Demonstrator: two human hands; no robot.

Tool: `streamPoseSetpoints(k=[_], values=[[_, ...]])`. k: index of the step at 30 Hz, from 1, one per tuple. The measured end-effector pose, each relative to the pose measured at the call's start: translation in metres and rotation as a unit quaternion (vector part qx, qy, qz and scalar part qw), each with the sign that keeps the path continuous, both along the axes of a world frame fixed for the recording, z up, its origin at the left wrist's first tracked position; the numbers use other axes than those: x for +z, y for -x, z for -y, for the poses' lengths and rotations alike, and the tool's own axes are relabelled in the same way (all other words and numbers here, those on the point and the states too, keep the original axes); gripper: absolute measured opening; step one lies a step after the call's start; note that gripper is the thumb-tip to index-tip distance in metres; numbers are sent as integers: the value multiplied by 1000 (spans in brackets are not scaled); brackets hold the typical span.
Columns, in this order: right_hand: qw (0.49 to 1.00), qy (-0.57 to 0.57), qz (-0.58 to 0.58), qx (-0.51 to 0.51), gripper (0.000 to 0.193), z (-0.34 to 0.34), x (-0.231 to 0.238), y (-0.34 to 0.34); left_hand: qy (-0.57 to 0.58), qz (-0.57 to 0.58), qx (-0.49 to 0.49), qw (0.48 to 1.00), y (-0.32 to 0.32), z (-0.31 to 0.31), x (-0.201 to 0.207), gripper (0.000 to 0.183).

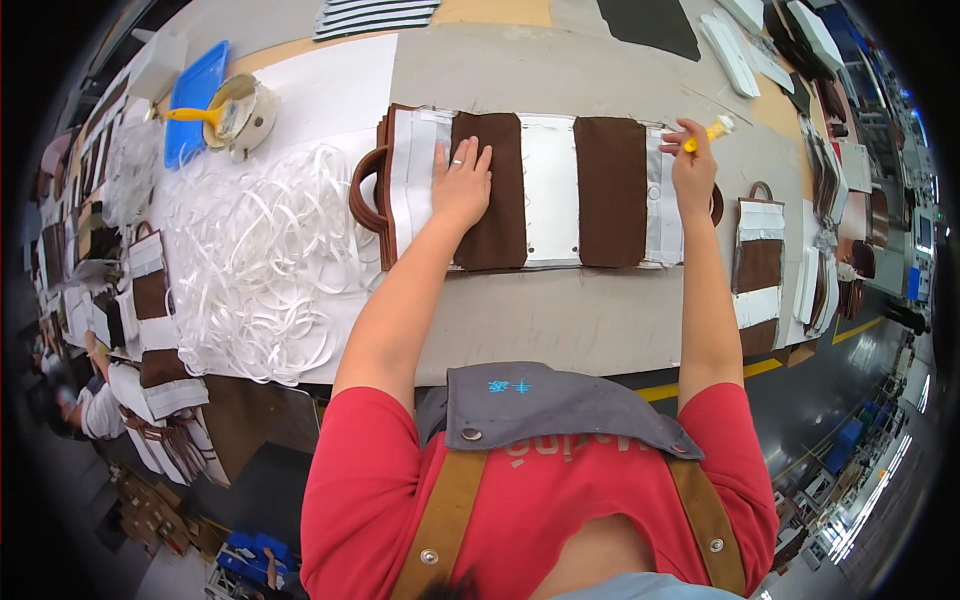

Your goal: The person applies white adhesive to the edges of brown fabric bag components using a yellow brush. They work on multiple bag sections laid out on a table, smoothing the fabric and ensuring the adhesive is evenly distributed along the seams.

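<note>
A flat bag body (549, 190) lies spread across the worktable in front of me, with two brown panels, a white middle and pale edge strips. A brown loop handle (367, 195) sticks out from its left end; part of another shows behind my right wrist. My left hand (465, 185) rests flat on the left brown panel, fingers spread. Over the bag's upper right corner, my right hand (692, 165) is closed round a small brush (717, 130) with a yellow handle, its white bristles pointing up and right.
A pot (258, 118) with a yellow-handled brush (200, 115) stands by a blue tray (193, 90) at the far left. Tangled white strips (260, 260) heap below it. Another bag piece (760, 250) lies right. Dark sheet material (650, 25) is at the back. A co-worker (100, 400) is left.
</note>
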State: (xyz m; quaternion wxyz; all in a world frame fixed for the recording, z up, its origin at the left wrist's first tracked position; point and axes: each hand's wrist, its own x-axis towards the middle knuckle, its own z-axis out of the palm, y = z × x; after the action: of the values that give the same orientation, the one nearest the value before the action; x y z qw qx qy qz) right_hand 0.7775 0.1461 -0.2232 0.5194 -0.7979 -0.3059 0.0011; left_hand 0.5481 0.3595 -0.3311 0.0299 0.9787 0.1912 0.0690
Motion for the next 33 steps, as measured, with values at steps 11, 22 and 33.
streamPoseSetpoints(k=[11, 22, 33], values=[[945, 229, 207, 105, 25, -20, 33, 23, 15, 34, -22, 999, -2, -5, 6, 35], [977, 88, -175, 86, 29, -130, -18, 32, -42, 30, 32, 998, -8, 3, -1, 40], [966, 236, 33, 98, 29, -115, -35, -15, -62, 41, 29, 997, -9, 3, -2, 37]])
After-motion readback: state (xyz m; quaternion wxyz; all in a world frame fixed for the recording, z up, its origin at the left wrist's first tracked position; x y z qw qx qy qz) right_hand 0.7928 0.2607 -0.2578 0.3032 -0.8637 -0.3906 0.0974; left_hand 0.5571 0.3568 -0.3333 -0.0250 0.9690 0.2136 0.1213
